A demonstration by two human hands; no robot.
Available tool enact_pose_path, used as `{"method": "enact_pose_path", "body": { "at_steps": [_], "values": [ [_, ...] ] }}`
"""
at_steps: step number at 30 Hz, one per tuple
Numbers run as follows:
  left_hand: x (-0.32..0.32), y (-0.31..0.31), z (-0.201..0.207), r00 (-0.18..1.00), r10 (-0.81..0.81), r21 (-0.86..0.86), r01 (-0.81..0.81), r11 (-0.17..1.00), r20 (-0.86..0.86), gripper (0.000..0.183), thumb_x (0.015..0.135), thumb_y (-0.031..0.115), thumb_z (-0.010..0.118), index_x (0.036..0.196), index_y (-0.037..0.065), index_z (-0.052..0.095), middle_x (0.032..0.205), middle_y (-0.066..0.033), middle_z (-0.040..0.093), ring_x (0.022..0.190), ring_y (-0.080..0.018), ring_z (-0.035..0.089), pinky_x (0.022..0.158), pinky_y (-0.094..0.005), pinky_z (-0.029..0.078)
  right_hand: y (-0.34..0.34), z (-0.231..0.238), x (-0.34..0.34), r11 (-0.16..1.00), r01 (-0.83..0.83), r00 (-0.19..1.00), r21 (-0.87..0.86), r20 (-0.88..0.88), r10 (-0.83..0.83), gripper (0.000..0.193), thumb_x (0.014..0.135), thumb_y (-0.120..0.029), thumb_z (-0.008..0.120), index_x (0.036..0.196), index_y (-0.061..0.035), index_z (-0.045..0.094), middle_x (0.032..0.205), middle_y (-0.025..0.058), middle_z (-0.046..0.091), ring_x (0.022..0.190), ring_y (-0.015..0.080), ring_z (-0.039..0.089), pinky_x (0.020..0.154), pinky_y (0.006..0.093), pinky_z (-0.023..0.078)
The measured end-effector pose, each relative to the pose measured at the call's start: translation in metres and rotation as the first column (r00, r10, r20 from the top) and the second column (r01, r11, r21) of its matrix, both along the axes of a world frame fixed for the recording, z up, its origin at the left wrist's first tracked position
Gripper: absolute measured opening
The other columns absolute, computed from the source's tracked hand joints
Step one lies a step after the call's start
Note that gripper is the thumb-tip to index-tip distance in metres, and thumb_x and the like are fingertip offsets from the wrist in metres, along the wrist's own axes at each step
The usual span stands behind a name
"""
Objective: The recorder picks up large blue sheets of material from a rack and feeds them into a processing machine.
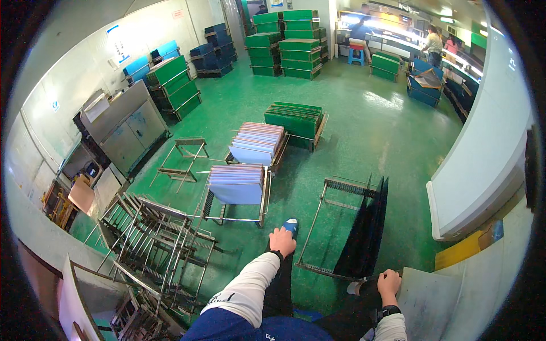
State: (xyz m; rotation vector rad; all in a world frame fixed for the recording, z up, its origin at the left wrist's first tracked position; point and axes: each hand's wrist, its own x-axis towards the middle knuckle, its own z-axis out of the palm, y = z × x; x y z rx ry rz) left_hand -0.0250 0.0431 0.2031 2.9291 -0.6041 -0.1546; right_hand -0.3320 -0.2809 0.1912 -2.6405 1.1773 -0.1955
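My left hand [282,241] rests at my left knee, its fingers curled loosely with nothing seen in them. My right hand [389,284] lies by my right knee, also with curled fingers and nothing seen in it. Just ahead of the right hand, a metal rack [319,221] with slotted rails stands on the floor, several dark panels [364,233] upright along its right side. Beyond my left hand, another rack [265,204] carries a row of light blue boards [236,185] on edge. Behind it are more pale boards [257,145], then a rack of green boards [294,118].
Empty metal racks [162,241] are piled at the left, with a lone rack frame [185,162] beyond. A grey cabinet [133,133] stands by the left wall. Green stacks [300,55] rise at the back. People work by a lit line [392,40]. A white casing [478,170] bounds the right.
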Motion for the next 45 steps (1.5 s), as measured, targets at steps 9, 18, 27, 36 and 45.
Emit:
{"method": "enact_pose_path", "body": {
  "at_steps": [9,18,27,36,45],
  "values": [
    [0.0001,0.0009,-0.0021,1.000,-0.007,-0.002,0.007,1.000,0.020,0.026,0.077,0.027,0.064,0.092,0.007,0.071,0.104,-0.0110,0.064,0.101,-0.0319,0.058,0.082,-0.0478,0.047,-0.0022,-0.0028,-0.0003,1.000,-0.001,1.000,0.012,-0.020,0.001,0.016,0.081,-0.022,0.065,0.082,-0.0065,0.069,0.091,0.0116,0.067,0.094,0.0335,0.058,0.086,0.0466,0.043],
    [0.0011,0.0004,-0.0034,0.999,-0.007,-0.002,0.007,1.000,0.033,0.026,0.076,0.027,0.064,0.091,0.007,0.072,0.102,-0.0116,0.064,0.100,-0.0320,0.059,0.081,-0.0478,0.048,-0.0010,0.0022,0.0010,0.999,0.014,0.998,0.043,-0.057,-0.012,0.016,0.082,-0.023,0.066,0.084,-0.0077,0.069,0.094,0.0102,0.067,0.096,0.0318,0.057,0.088,0.0455,0.042],
    [0.0023,0.0006,-0.0053,1.000,-0.001,0.005,0.001,1.000,0.030,0.026,0.077,0.027,0.063,0.091,0.007,0.072,0.104,-0.0117,0.065,0.101,-0.0317,0.059,0.081,-0.0475,0.048,-0.0003,0.0030,0.0010,0.999,0.005,0.999,0.051,-0.051,-0.002,0.016,0.083,-0.023,0.066,0.084,-0.0073,0.068,0.094,0.0101,0.067,0.096,0.0317,0.057,0.088,0.0457,0.041],
    [0.0018,0.0013,-0.0045,0.999,-0.014,0.005,0.014,1.000,0.040,0.027,0.076,0.026,0.063,0.091,0.006,0.072,0.103,-0.0120,0.065,0.100,-0.0315,0.059,0.079,-0.0472,0.048,-0.0009,0.0013,0.0011,0.999,0.006,0.998,0.038,-0.064,-0.003,0.017,0.083,-0.024,0.066,0.084,-0.0071,0.068,0.093,0.0102,0.066,0.097,0.0317,0.057,0.088,0.0461,0.041],
    [0.0013,0.0009,-0.0044,0.999,-0.007,-0.009,0.008,1.000,0.050,0.026,0.075,0.026,0.063,0.089,0.006,0.072,0.102,-0.0125,0.065,0.099,-0.0318,0.059,0.078,-0.0472,0.048,-0.0015,0.0015,0.0011,0.999,0.010,0.998,0.042,-0.063,-0.007,0.017,0.083,-0.024,0.066,0.085,-0.0071,0.069,0.094,0.0104,0.067,0.097,0.0321,0.057,0.088,0.0460,0.042]
  ]
}}
